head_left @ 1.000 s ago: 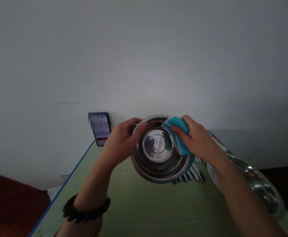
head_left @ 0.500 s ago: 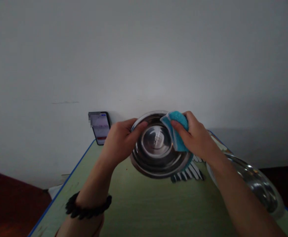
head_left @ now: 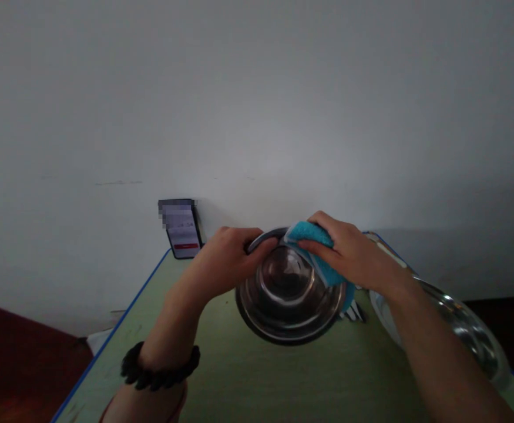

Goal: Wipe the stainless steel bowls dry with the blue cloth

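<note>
A shiny stainless steel bowl (head_left: 289,311) is held up above the table, tilted so that its inside faces me. My left hand (head_left: 228,261) grips its upper left rim, thumb inside and fingers behind. Folded in my right hand (head_left: 349,249) is a blue cloth (head_left: 312,235), pressed over the bowl's upper right rim. The thumb lies across the cloth, and part of the cloth hangs behind the bowl's right side. Both hands are closed. The fingers behind the rim are hidden.
A phone (head_left: 182,232) leans on the wall at the table's back left corner. A larger steel basin (head_left: 463,329) stands at the right, partly behind my right forearm. Cutlery-like pieces (head_left: 354,312) show behind the bowl. The green table (head_left: 248,376) has blue edges.
The bowl has come down towards me, with both hands lowered along with it. The cloth now sits nearer the top of the rim, and the bowl covers more of the cutlery-like pieces.
</note>
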`<state>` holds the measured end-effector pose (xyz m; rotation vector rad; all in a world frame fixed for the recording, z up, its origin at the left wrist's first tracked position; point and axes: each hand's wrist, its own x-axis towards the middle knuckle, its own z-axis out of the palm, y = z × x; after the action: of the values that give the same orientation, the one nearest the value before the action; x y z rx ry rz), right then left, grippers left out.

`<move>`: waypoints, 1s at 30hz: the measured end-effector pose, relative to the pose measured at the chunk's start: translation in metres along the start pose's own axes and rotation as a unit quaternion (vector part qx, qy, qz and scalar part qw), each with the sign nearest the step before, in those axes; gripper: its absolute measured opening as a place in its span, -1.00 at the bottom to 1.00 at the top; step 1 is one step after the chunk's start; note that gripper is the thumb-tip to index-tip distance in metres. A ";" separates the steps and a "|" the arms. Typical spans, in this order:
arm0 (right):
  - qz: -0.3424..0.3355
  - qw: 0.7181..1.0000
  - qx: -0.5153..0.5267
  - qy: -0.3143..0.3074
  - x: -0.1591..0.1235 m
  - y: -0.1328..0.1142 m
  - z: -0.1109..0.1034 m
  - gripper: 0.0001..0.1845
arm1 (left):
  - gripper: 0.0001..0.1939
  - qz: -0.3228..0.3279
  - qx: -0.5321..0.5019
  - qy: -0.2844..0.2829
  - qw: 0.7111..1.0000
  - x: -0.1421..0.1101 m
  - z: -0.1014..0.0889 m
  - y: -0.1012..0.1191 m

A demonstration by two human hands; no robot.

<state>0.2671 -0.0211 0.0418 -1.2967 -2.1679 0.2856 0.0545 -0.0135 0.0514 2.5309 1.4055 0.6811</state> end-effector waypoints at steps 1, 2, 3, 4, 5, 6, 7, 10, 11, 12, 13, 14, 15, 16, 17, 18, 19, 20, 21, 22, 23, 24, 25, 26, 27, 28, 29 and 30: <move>-0.011 1.000 0.002 -0.009 0.000 -0.002 0.001 -0.77 | -0.57 0.014 -0.013 -0.023 1.000 0.000 0.001 0.000; -0.011 1.000 0.003 -0.011 0.000 -0.003 0.003 -0.77 | -0.57 0.022 -0.023 -0.040 0.999 0.000 0.002 0.000; -0.001 1.000 0.001 -0.004 0.001 -0.004 0.005 -0.76 | -0.57 0.025 -0.031 -0.047 0.998 0.001 0.003 0.000; 0.015 1.000 -0.002 0.013 0.001 -0.005 0.007 -0.75 | -0.57 0.021 -0.037 -0.040 0.998 0.001 0.003 0.000; 0.035 0.999 -0.005 0.035 0.002 -0.005 0.008 -0.73 | -0.58 0.013 -0.041 -0.021 0.999 0.001 0.003 0.000; 0.056 0.996 -0.008 0.063 0.002 -0.005 0.010 -0.71 | -0.58 0.002 -0.044 0.009 0.999 0.001 0.002 0.000; 0.075 0.993 -0.010 0.090 0.003 -0.004 0.011 -0.69 | -0.60 -0.014 -0.047 0.049 0.998 0.001 0.002 0.000; 0.116 0.982 -0.003 0.148 0.004 -0.001 0.012 -0.67 | -0.65 -0.069 -0.038 0.175 0.981 0.003 0.004 0.002; 0.127 0.979 0.005 0.161 0.005 0.000 0.012 -0.66 | -0.66 -0.085 -0.031 0.211 0.973 0.004 0.006 0.003; 0.139 0.975 0.012 0.173 0.006 0.000 0.012 -0.65 | -0.67 -0.099 -0.021 0.242 0.965 0.005 0.007 0.004; 0.149 0.971 0.020 0.183 0.007 0.001 0.013 -0.64 | -0.68 -0.110 -0.011 0.268 0.957 0.006 0.009 0.004; 0.159 0.968 0.025 0.191 0.007 0.001 0.014 -0.63 | -0.68 -0.122 -0.005 0.288 0.950 0.007 0.010 0.004; 0.165 0.967 0.030 0.193 0.008 0.002 0.014 -0.63 | -0.68 -0.134 -0.002 0.298 0.945 0.007 0.011 0.003; 0.166 0.967 0.032 0.190 0.008 0.003 0.015 -0.64 | -0.68 -0.145 -0.005 0.292 0.946 0.008 0.011 0.002; 0.164 0.969 0.033 0.183 0.008 0.004 0.015 -0.66 | -0.68 -0.153 -0.011 0.265 0.952 0.008 0.010 0.000; 0.160 0.971 0.029 0.174 0.007 0.005 0.014 -0.69 | -0.68 -0.156 -0.021 0.220 0.963 0.008 0.009 -0.002; 0.156 0.974 0.021 0.163 0.006 0.007 0.013 -0.72 | -0.68 -0.155 -0.036 0.160 0.974 0.008 0.008 -0.003; 0.150 0.977 0.010 0.153 0.005 0.009 0.011 -0.74 | -0.67 -0.150 -0.051 0.092 0.983 0.007 0.007 -0.005; 0.141 0.980 0.000 0.140 0.004 0.011 0.008 -0.75 | -0.65 -0.143 -0.060 0.026 0.988 0.005 0.006 -0.006; 0.127 0.984 -0.006 0.126 0.003 0.012 0.005 -0.76 | -0.62 -0.133 -0.061 -0.027 0.989 0.004 0.005 -0.007; 0.109 0.988 -0.007 0.109 0.001 0.013 0.001 -0.77 | -0.59 -0.122 -0.054 -0.062 0.989 0.003 0.005 -0.007; 0.087 0.992 -0.003 0.090 0.000 0.013 -0.002 -0.78 | -0.57 -0.107 -0.037 -0.080 0.990 0.002 0.005 -0.006; 0.063 0.995 0.004 0.071 -0.001 0.013 -0.004 -0.79 | -0.55 -0.086 -0.014 -0.083 0.993 0.002 0.006 -0.005; 0.039 0.998 0.013 0.049 -0.002 0.011 -0.005 -0.80 | -0.55 -0.061 0.008 -0.075 0.995 0.002 0.007 -0.004; 0.015 0.999 0.021 0.026 -0.002 0.009 -0.006 -0.81 | -0.56 -0.033 0.025 -0.066 0.997 0.002 0.008 -0.002; -0.006 1.000 0.027 0.003 -0.002 0.007 -0.006 -0.82 | -0.59 -0.006 0.033 -0.062 0.998 0.002 0.009 0.000; -0.022 0.999 0.031 -0.016 -0.002 0.005 -0.005 -0.83 | -0.61 0.017 0.034 -0.063 0.997 0.002 0.009 0.002; -0.033 0.998 0.034 -0.030 -0.002 0.003 -0.003 -0.83 | -0.64 0.036 0.027 -0.068 0.997 0.002 0.010 0.004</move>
<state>0.2721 -0.0214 0.0424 -1.1905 -2.2271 0.3714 0.0632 -0.0133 0.0452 2.6257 1.3105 0.4769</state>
